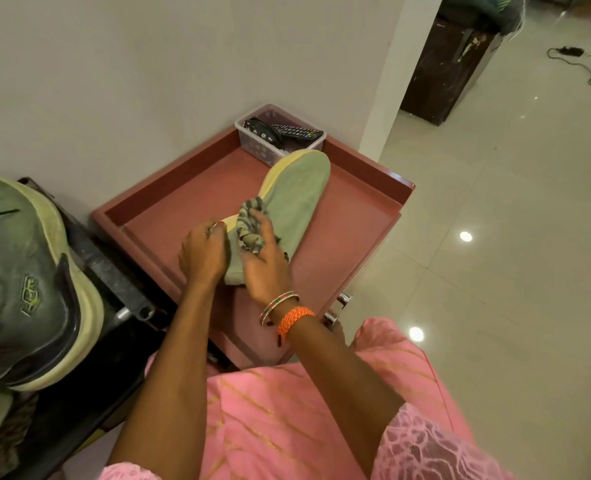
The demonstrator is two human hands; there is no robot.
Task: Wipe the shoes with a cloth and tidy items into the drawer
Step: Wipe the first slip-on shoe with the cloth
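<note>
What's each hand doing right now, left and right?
Left hand: grips the heel end of the green shoe, steadying it over the open drawer.
Right hand: holds the striped cloth bunched against the shoe.

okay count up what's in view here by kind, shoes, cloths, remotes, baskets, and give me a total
Shoes: 2, the one held over the drawer and the one at far left
Cloths: 1, the striped cloth under the right hand
Remotes: 1, the remote
Baskets: 1, the clear basket
Total: 5
</note>
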